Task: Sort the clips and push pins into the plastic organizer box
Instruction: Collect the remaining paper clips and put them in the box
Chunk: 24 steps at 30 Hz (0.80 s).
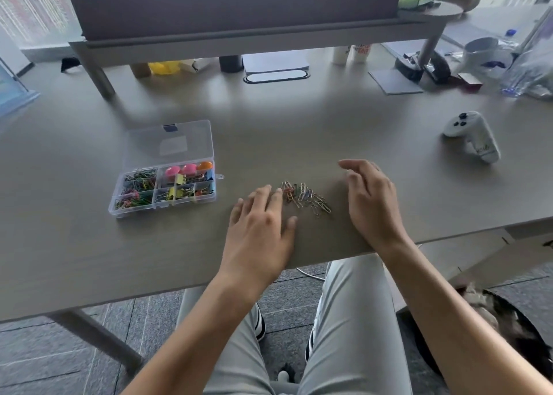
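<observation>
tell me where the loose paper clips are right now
In the head view, the paper clips lie in a small pile on the desk between the left hand and right hand, right of the organizer box.

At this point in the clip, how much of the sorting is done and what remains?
Mostly done, it seems: the open organizer box already holds paper clips, binder clips and big round pins in its compartments. In hand: nothing is gripped; the left hand and right hand, fingers relaxed, flank a loose pile of paper clips on the desk, the left fingertips at its edge. Left: that pile must go into the box.
</observation>
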Motion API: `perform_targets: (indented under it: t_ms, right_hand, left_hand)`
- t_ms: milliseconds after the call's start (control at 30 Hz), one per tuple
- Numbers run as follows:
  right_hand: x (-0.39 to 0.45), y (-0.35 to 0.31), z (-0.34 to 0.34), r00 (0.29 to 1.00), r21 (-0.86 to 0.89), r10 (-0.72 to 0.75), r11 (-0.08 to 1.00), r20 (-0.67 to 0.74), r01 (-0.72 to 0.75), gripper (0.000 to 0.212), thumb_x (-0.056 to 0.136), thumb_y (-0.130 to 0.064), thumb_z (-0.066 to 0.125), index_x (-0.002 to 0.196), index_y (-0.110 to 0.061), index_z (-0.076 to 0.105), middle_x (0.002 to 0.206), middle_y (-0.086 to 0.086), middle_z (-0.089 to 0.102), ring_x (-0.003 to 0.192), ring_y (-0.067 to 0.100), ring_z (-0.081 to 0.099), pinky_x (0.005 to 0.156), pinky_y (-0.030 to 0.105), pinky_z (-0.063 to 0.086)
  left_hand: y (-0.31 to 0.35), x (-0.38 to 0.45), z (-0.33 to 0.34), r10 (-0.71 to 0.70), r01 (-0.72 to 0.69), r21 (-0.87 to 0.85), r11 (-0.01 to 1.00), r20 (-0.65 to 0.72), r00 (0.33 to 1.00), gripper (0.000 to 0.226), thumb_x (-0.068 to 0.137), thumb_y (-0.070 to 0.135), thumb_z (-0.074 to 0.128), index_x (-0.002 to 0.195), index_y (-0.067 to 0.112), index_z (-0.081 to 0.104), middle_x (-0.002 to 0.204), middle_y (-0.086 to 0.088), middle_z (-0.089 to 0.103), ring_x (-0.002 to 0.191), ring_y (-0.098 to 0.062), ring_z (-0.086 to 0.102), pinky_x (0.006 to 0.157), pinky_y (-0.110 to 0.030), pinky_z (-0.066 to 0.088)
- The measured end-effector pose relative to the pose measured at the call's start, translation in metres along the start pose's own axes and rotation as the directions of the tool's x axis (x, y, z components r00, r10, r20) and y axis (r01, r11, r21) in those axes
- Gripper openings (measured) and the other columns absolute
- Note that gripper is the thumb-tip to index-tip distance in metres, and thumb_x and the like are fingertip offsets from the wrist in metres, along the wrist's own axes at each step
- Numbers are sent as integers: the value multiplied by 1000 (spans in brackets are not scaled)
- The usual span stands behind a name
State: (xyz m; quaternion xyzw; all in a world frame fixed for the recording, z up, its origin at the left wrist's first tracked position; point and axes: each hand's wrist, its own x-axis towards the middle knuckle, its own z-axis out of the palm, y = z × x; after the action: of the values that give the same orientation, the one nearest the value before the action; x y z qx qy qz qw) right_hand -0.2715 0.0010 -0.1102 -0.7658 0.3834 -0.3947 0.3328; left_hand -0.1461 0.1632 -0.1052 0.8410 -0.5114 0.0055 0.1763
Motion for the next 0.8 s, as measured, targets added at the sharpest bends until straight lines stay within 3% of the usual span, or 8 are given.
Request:
perform_targets:
  t_ms: [67,167,300,433,567,700,800]
  right_hand:
    - [2,5,-6,996,57,78,996,-43,-75,28,100,-15,50,112,-15,75,114,-1,73,105,5,61,87,7,40]
    - [3,7,-4,991,103,119,988,-58,-113,25,100,-16,51,106,-17,75,108,-4,74,102,6,63,85,11,42]
    - [4,7,-3,985,179,146,976,-94,-127,28,96,-25,48,101,-19,75,104,-5,74,104,9,66,91,24,48]
    - [4,9,-4,967,245,205,955,-150,-165,27,95,-25,48,96,-21,74,95,-8,74,96,12,67,90,34,53]
    - [5,10,-6,939,299,274,932,-209,-205,29,94,-31,47,97,-19,73,88,-8,73,87,11,65,88,38,52]
    - [7,10,-7,939,307,291,924,-183,-226,29,93,-33,48,97,-19,72,89,-6,72,89,12,65,88,37,52]
    - [9,8,-6,947,280,285,931,-150,-236,29,92,-35,48,97,-20,72,93,-6,73,94,13,66,90,34,51]
  left_hand:
    - [1,10,-1,-58,62,51,997,-70,996,71,95,61,43,146,12,44,137,-5,49,128,-26,44,105,-42,38]
    - [7,30,-2,-123,133,134,982,-77,989,86,84,84,34,128,13,54,119,-6,52,114,-28,49,93,-43,41]
    - [21,50,5,-96,98,209,973,-21,995,96,77,94,22,118,14,56,116,-6,49,110,-28,50,84,-42,44]
    - [35,59,11,13,-19,252,968,23,1000,96,72,97,25,117,16,53,117,-5,47,110,-27,49,76,-40,47]
    - [34,71,13,189,-195,294,936,47,981,76,83,85,32,114,18,48,114,-6,50,105,-28,55,71,-39,45]
    - [24,89,13,401,-401,297,866,64,914,41,101,54,35,112,17,49,109,-8,58,97,-32,63,68,-39,45]
    - [19,102,15,506,-506,335,795,94,857,33,105,42,33,112,15,51,104,-9,62,87,-36,68,62,-37,41]
